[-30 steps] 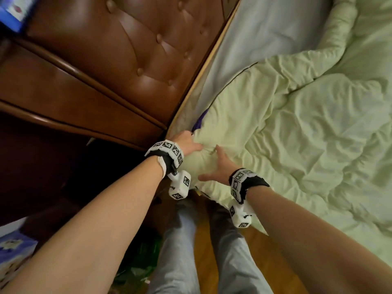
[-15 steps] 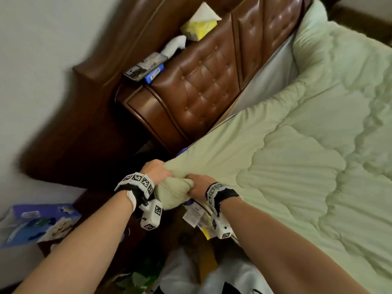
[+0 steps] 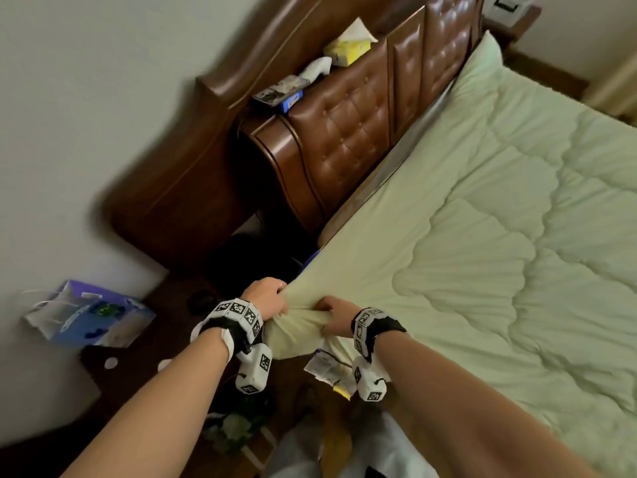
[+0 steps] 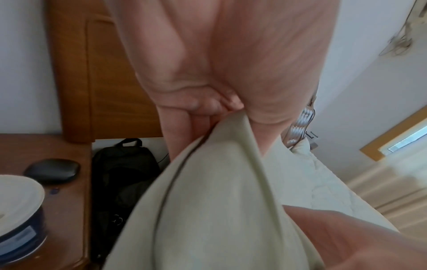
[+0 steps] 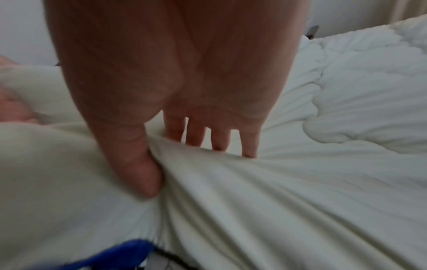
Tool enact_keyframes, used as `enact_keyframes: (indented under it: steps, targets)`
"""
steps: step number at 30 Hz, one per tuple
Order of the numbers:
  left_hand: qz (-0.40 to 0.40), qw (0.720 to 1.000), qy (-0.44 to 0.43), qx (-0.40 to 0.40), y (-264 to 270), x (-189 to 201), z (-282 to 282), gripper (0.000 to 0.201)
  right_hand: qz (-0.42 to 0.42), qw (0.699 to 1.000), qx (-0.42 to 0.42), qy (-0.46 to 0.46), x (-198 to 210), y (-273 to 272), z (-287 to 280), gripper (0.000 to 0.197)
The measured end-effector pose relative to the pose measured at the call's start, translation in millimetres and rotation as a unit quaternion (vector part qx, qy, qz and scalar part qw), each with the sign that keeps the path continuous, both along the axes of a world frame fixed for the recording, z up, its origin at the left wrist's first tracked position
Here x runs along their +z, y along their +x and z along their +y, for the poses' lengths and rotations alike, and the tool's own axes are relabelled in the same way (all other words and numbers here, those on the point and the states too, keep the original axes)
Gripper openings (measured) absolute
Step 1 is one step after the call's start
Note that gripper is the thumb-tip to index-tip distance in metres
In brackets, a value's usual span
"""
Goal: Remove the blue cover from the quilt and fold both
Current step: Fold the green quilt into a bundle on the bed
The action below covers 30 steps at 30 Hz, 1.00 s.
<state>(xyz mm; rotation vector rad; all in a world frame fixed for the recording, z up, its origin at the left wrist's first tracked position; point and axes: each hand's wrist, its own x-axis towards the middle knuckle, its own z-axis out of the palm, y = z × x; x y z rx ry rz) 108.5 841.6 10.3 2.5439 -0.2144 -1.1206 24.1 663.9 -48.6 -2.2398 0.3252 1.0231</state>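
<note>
A pale green quilt (image 3: 482,219) lies spread over the bed. Both my hands hold its near corner, bunched and pulled off the bed's edge. My left hand (image 3: 267,300) grips the bunched corner (image 4: 219,191) on its left side. My right hand (image 3: 332,313) grips the same corner from the right, thumb and fingers pinching the fabric (image 5: 208,173). A sliver of blue cover (image 3: 312,257) shows under the quilt's edge, and a blue patch (image 5: 120,255) lies below my right hand. Paper tags (image 3: 324,365) hang under the corner.
A brown tufted headboard (image 3: 362,132) with a wooden ledge holding a yellow tissue pack (image 3: 348,46) and small boxes stands at the bed's head. A dark backpack (image 4: 124,173) sits on the floor. A wooden nightstand (image 4: 69,182) and a blue-white bag (image 3: 86,315) stand on the left.
Both hands went from pressing on the quilt's corner to gripping it, then pulled it back off the bed; the quilt now lies stretched flatter.
</note>
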Motion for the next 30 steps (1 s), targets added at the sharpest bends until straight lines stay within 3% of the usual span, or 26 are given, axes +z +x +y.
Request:
enact_keyframes:
  steps: [3,5,10,12,15,17,18,21,22,24,27,30]
  targets:
    - [-0.006,0.999,-0.028,-0.026,-16.6,3.8,-4.1,0.025,0.008,0.998,-0.059,-0.014,9.0,-16.6,-5.8,0.090]
    - [-0.021,0.998,-0.038,-0.040,-23.8,7.1,-9.8,0.025,-0.011,0.997,-0.081,-0.015,13.1,-27.3,-13.1,0.094]
    - [-0.045,0.998,-0.019,-0.025,-28.9,17.5,-24.5,0.031,-0.077,0.995,-0.060,-0.019,24.1,-53.2,-25.4,0.060]
    - [-0.074,0.997,-0.023,-0.006,-32.9,26.8,-35.8,0.037,-0.108,0.993,-0.045,-0.028,29.6,-57.3,-30.1,0.062]
    - [-0.127,0.987,-0.090,0.035,-39.3,48.5,-52.5,0.064,-0.169,0.984,-0.024,-0.041,40.2,-63.6,-33.7,0.109]
    - [-0.150,0.976,-0.155,0.015,-41.7,65.5,-68.2,0.064,-0.206,0.975,-0.038,-0.071,50.6,-68.3,-32.6,0.130]
    - [-0.156,0.971,-0.180,-0.005,-41.8,73.9,-78.3,0.056,-0.223,0.969,-0.066,-0.090,56.9,-69.1,-34.7,0.123]
    - [-0.139,0.963,-0.229,-0.036,-42.0,91.6,-107.4,0.040,-0.268,0.941,-0.130,-0.160,81.3,-71.7,-56.7,0.063]
    - [-0.125,0.961,-0.243,-0.044,-42.1,97.4,-117.1,0.038,-0.264,0.938,-0.133,-0.181,92.0,-73.9,-68.1,0.052]
    - [-0.104,0.957,-0.263,-0.057,-38.6,101.9,-136.6,0.035,-0.252,0.933,-0.159,-0.201,114.7,-82.4,-94.4,0.045]
    - [-0.117,0.944,-0.286,-0.113,-41.0,117.2,-168.5,0.044,-0.269,0.913,-0.274,-0.142,144.1,-105.4,-126.6,0.038]
    - [-0.165,0.917,-0.264,-0.249,-50.6,133.1,-200.7,0.066,-0.279,0.877,-0.383,-0.079,161.0,-135.5,-144.8,0.024]
